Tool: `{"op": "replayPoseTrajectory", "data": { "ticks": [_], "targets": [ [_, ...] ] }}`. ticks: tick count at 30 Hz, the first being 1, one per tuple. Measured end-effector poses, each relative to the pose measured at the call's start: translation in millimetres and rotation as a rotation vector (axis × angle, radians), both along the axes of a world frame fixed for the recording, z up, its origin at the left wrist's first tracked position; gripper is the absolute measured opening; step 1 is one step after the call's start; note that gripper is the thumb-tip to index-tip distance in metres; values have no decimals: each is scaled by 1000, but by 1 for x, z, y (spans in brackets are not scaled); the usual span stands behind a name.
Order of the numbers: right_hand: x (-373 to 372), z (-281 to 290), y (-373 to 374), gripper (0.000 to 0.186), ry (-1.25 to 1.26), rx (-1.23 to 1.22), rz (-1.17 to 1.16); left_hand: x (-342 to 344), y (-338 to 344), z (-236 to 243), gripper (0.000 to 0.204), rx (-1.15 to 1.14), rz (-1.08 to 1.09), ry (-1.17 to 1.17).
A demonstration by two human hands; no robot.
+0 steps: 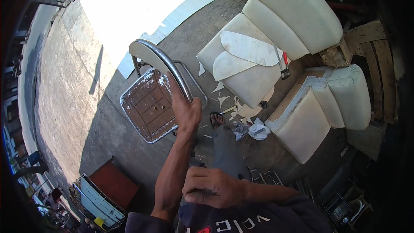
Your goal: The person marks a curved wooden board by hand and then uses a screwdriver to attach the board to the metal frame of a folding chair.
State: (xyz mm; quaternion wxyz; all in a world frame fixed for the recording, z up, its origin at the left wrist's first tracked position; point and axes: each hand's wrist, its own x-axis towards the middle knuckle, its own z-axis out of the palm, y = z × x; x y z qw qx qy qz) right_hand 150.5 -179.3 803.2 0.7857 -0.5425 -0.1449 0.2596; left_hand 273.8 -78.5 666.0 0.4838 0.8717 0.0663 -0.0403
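Concrete floor point(105, 142), 2 cream seats point(254, 84) right; left hand point(186, 110) clamped on metal chair point(144, 110) backrest point(148, 55); right hand point(213, 187) curled in loose fist, near.

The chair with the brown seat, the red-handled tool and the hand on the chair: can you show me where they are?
Chair point(143, 103): head view, on its worn brown seat.
Red-handled tool point(285, 58): head view, on its red handle.
Left hand point(186, 112): head view, on the middle of the hand.

Chair point(148, 99) (brown seat point(145, 111) scuffed) stands upright; backrest point(151, 55) chrome-rimmed.
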Motion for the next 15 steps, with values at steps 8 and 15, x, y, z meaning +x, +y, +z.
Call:
{"op": "replayPoseTrajectory", "data": {
  "ticks": [8, 15],
  "targets": [
    [58, -196, -6, 101, -79, -637, -545, 121, -11, -32, 105, -82, 346, -4],
    [149, -231, 50, 67, -266, -691, -747, 177, -4, -31, 105, -78, 521, -72]
  ]
}}
